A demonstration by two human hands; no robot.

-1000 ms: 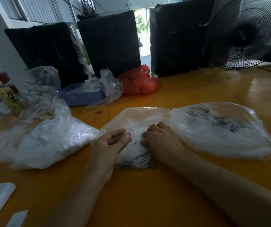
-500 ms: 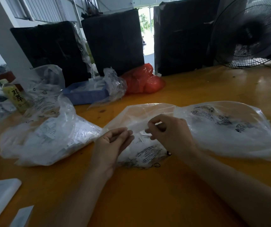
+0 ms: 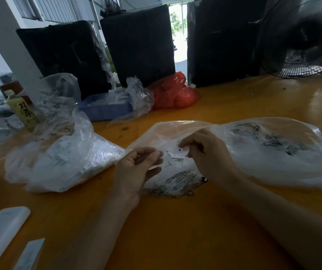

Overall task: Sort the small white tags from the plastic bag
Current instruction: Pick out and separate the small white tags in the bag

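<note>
— Two white objects point(image 3: 2, 228) sit at your table's point(image 3: 175, 230) near left edge; how much room do you have?

— Plenty: bare orange surface runs between your forearms toward you, and more lies far right under the fan point(image 3: 302, 38).

— And your hands?

— Your left hand point(image 3: 136, 170) hovers palm inward, fingers loosely curled, gripping nothing. Your right hand point(image 3: 206, 151), just beside it and apart, pinches a few small white tags point(image 3: 178, 151) at its fingertips, above the middle plastic bag point(image 3: 175, 178).

— What holds what, left to right?

— Your drink bottle point(image 3: 24, 112) stands far left. A clear bag point(image 3: 58, 160) beside it is stuffed with white tags. Behind, a blue tray point(image 3: 105, 112) carries crumpled plastic, then a red bag point(image 3: 175, 94). The middle bag lies flat with tags inside and touches a larger printed bag point(image 3: 282, 152) on your right; its contents look white, but you cannot tell more
</note>
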